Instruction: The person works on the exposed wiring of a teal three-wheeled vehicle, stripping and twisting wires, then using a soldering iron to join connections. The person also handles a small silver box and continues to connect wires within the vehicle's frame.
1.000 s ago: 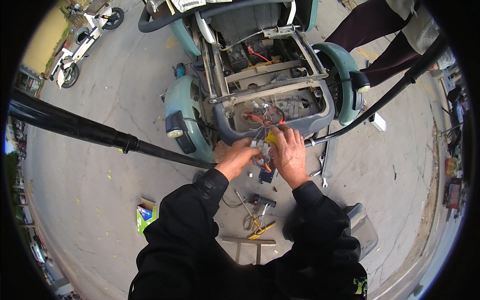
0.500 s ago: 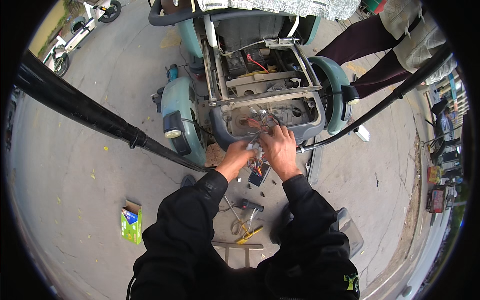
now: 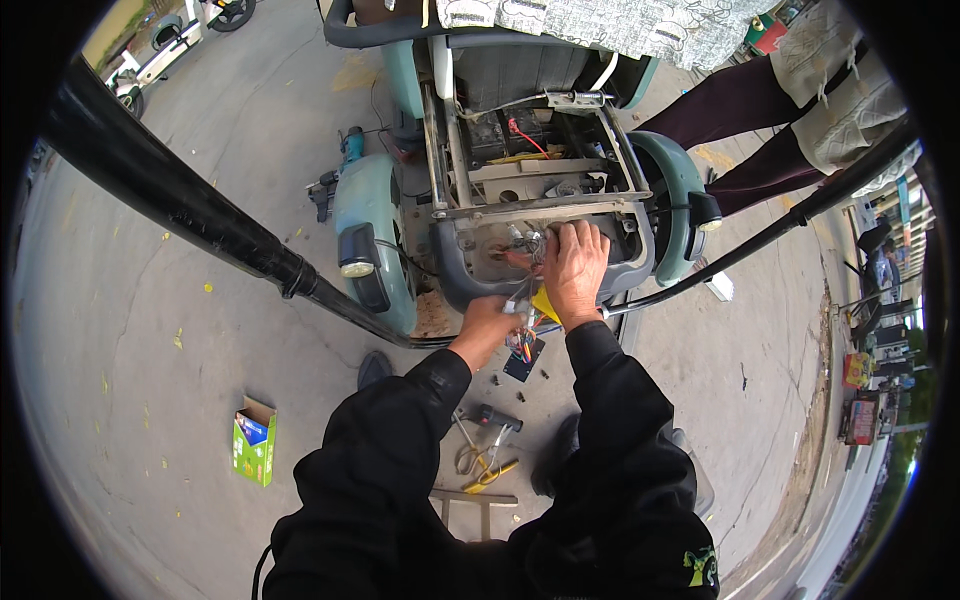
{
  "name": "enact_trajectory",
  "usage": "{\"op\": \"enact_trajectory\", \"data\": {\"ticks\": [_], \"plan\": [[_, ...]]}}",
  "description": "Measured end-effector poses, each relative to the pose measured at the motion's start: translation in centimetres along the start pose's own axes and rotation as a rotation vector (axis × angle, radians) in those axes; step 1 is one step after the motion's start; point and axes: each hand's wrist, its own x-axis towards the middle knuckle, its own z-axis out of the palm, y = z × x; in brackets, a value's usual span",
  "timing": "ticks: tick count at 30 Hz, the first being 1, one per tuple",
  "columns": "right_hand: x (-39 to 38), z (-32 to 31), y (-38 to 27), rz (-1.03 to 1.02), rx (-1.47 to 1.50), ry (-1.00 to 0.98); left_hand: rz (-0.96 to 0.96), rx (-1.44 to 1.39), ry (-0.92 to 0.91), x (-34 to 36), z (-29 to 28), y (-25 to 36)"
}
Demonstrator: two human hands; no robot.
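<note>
Below the rear frame of a green three-wheeled vehicle (image 3: 455, 262), a bundle of thin coloured wires (image 3: 522, 345) with white plug connectors hangs down. My left hand (image 3: 488, 330) is closed around the wires near the connectors. Just above and to the right, my right hand (image 3: 577, 265) reaches over the body's edge with its fingers bent down and closed; the fingertips are hidden. A yellow piece (image 3: 545, 303) shows under its palm, and I cannot make out what it is. More wires (image 3: 520, 258) lie in the open compartment beyond.
Black bars (image 3: 190, 215) slope in from both sides. On the ground lie a black plate (image 3: 523, 362), scissors (image 3: 485, 465), a dark-headed tool (image 3: 498, 418), a green box (image 3: 255, 442) and a teal power tool (image 3: 351, 145). Someone in dark trousers (image 3: 740, 105) stands at the right.
My right hand has moved up and forward from the connectors, and a yellow piece now shows under it. My left hand keeps its hold on the wires. The whole view has shifted slightly.
</note>
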Motion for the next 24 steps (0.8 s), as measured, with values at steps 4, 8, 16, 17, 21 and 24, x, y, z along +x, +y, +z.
{"op": "enact_trajectory", "data": {"ticks": [4, 8, 16, 17, 21, 24], "plan": [[0.3, -4.8, 2.3, 0.098, 0.177, 0.446, -0.042, -0.052, -0.017, -0.1, 0.0, 0.1], [-3.0, -4.4, 4.6, 0.376, 0.502, -0.025, -0.012, -0.011, 0.012, -0.3, 0.1, 0.2], [-1.9, 2.2, 5.8, 0.279, 0.484, -0.245, -0.004, -0.047, 0.027, 0.1, 0.0, 0.0], [-1.5, 2.5, 6.0, 0.282, 0.433, -0.248, 0.003, -0.061, 0.018, 0.2, 0.0, -0.2], [-0.1, 4.7, 6.8, 0.269, 0.21, -0.318, -0.006, -0.072, 0.029, 0.4, 0.0, -0.8], [0.9, 5.8, 7.1, 0.35, 0.159, -0.273, -0.02, -0.035, -0.01, 0.9, -0.5, -1.1]]}}
